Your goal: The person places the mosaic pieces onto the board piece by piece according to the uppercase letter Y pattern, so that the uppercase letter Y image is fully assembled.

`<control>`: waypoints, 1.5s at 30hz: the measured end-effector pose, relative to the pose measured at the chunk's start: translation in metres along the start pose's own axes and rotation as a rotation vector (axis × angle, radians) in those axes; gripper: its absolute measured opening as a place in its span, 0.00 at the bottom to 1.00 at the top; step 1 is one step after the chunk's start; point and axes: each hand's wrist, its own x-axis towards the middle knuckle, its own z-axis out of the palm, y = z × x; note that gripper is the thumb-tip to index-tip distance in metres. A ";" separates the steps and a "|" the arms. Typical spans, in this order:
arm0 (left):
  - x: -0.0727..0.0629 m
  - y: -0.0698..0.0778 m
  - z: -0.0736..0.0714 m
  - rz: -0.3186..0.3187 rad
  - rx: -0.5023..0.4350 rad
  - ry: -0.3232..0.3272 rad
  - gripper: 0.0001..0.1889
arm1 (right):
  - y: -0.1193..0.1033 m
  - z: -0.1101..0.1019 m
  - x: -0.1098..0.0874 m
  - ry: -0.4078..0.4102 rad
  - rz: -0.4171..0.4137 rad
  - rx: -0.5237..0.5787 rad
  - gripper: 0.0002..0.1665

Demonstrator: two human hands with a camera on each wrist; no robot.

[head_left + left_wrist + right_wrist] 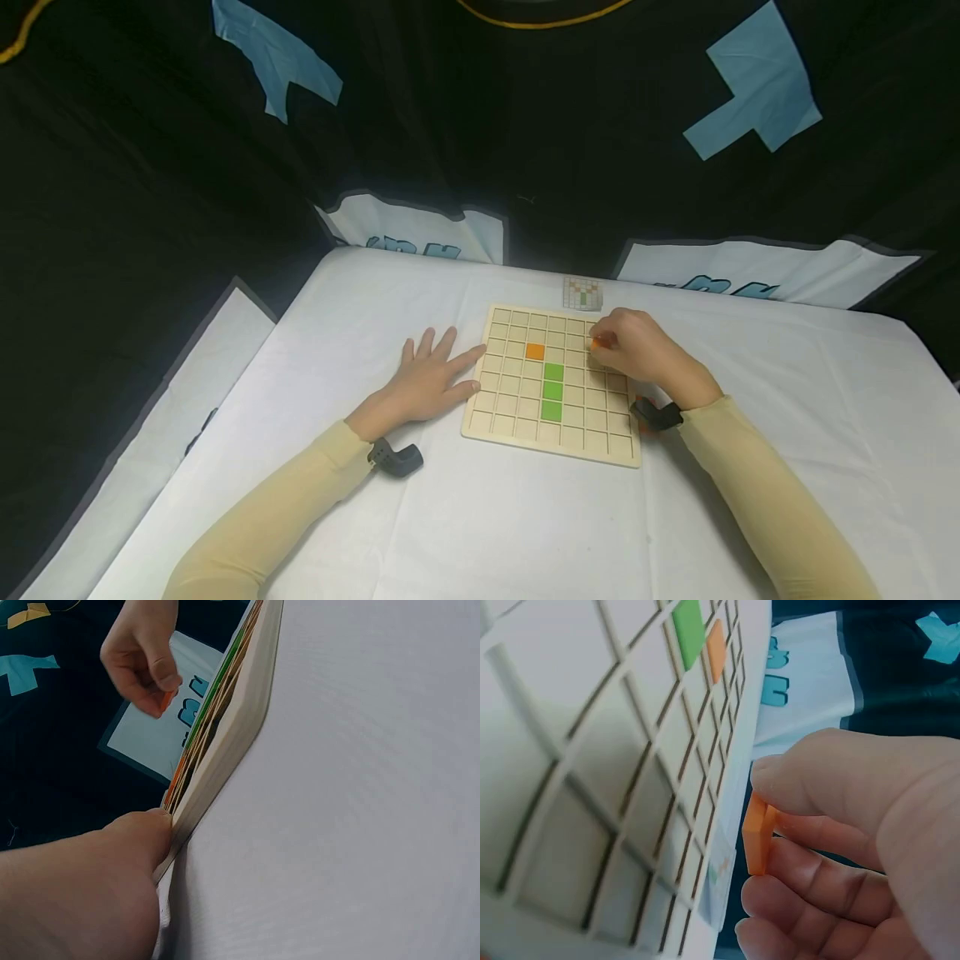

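A pale wooden grid board [510, 426] lies on the white table. Three green square tiles [552, 390] sit in one column of its cells, and an orange tile [535, 351] sits up and to their left. Over the board's right side my right hand [637, 350] pinches another orange tile [757, 836] between thumb and fingers, held above the cells in the right wrist view. My left hand [431, 382] is spread flat on the cloth, with index finger and thumb touching the board's left edge. In the left wrist view, its thumb [142, 832] lies against that edge.
A small card [582, 294] printed with a coloured grid lies behind the board. Something orange [647, 404] shows beside the board's right edge, partly hidden by the right wrist's dark strap [657, 413]. A black curtain [480, 125] with blue patches hangs behind the table.
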 end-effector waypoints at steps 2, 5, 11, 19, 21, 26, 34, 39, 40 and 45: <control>0.000 0.000 0.000 -0.001 0.002 0.000 0.33 | -0.004 0.000 0.007 0.000 -0.025 -0.014 0.12; 0.000 0.000 0.001 -0.003 0.004 0.000 0.33 | -0.011 0.000 0.018 -0.010 -0.034 -0.022 0.15; 0.001 0.000 0.001 -0.005 -0.004 -0.005 0.33 | -0.021 0.002 0.036 -0.028 -0.043 0.003 0.12; 0.001 0.001 0.000 -0.005 0.000 -0.007 0.33 | -0.030 0.008 0.057 -0.060 -0.050 0.028 0.10; 0.001 0.001 0.000 -0.006 0.001 -0.006 0.33 | -0.033 0.011 0.062 -0.076 -0.038 0.029 0.09; 0.001 0.001 0.000 -0.007 -0.003 -0.006 0.33 | -0.039 0.017 0.074 -0.099 -0.034 0.022 0.09; 0.001 -0.001 0.000 0.001 -0.001 -0.004 0.33 | -0.045 0.030 0.091 -0.145 0.019 0.040 0.06; 0.001 -0.001 0.000 0.004 -0.002 -0.004 0.33 | -0.044 0.039 0.099 -0.177 0.058 0.049 0.07; 0.001 -0.002 0.001 0.004 -0.003 -0.003 0.33 | -0.044 0.041 0.100 -0.180 0.066 0.051 0.07; 0.001 -0.001 0.000 0.008 -0.006 0.001 0.33 | -0.044 0.046 0.103 -0.182 0.071 0.054 0.05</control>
